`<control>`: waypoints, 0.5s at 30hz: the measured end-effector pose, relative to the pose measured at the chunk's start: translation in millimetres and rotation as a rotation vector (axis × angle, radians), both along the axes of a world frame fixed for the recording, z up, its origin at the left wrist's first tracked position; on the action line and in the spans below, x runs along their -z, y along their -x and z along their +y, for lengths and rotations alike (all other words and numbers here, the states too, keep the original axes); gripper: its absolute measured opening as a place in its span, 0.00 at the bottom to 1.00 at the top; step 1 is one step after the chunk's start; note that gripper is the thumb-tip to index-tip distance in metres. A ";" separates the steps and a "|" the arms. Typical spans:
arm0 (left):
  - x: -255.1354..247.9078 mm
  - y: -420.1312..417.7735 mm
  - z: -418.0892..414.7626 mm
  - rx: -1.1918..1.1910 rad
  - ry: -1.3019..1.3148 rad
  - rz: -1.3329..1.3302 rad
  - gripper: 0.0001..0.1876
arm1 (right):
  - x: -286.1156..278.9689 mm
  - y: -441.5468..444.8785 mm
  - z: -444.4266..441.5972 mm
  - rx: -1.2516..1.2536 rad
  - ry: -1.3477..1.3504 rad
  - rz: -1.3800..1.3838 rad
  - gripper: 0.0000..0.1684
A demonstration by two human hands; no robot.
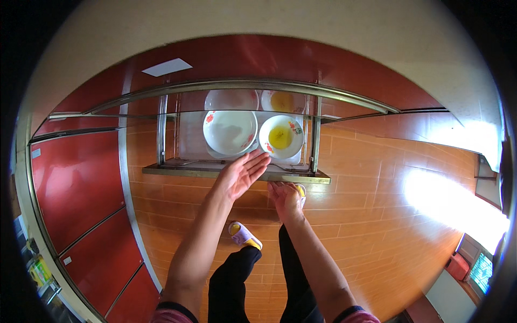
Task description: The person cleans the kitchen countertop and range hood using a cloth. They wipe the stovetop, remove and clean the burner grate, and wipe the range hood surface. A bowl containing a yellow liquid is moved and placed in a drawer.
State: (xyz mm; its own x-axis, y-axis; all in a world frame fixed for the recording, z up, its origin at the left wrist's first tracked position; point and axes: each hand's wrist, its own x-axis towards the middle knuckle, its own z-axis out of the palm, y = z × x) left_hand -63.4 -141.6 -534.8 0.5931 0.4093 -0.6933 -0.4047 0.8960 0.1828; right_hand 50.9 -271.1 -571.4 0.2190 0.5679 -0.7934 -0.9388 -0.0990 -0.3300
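Observation:
A metal-framed pull-out drawer [194, 173] stands out from the red cabinet under the counter. Inside it are a large white bowl with red flowers [230, 131] on the left and a smaller flowered bowl [299, 139] on the right, with yellow liquid in it. My left hand [244, 173] is palm up above the drawer's front edge, fingers extended towards the smaller bowl, holding nothing. Just in front of the drawer's front panel, my right hand [286, 198] has its fingertips at the panel's edge; whether they grip it is hidden.
Red cabinet doors [76, 189] line the left side. The pale countertop [258, 20] arches over the drawer. My feet in purple slippers [244, 236] stand on the wood-look floor [355, 226]. A red object [457, 266] lies at the lower right.

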 end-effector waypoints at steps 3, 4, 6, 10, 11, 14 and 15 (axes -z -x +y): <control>-23.3 34.9 -24.9 -0.146 0.075 -0.042 0.18 | 4.7 -5.0 18.6 0.003 -0.102 0.015 0.19; -26.8 44.2 -34.8 -0.168 0.102 -0.027 0.18 | 4.5 -6.5 23.4 -0.134 -0.181 -0.158 0.21; -31.4 57.1 -54.8 -0.212 0.153 0.032 0.18 | 2.9 -10.1 38.0 -0.048 -0.156 -0.020 0.22; -38.9 60.8 -79.6 -0.313 0.313 0.077 0.14 | 14.5 -24.0 64.1 -0.017 -0.138 0.006 0.21; -40.1 60.1 -83.9 -0.322 0.336 0.097 0.14 | 14.2 -26.4 71.6 -0.020 -0.144 -0.010 0.21; -55.6 56.4 -82.0 -0.355 0.340 0.105 0.12 | 8.3 -35.5 99.0 -0.002 -0.141 0.029 0.18; -60.7 55.8 -80.3 -0.361 0.333 0.098 0.12 | 6.5 -38.5 107.5 -0.003 -0.149 0.043 0.17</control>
State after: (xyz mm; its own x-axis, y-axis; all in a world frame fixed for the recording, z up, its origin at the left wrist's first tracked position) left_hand -119.2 -221.8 -474.1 0.3801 0.3233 -0.8666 -0.6948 0.7183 -0.0367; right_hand 89.4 -163.7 -577.9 0.1848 0.6804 -0.7091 -0.9521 -0.0548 -0.3007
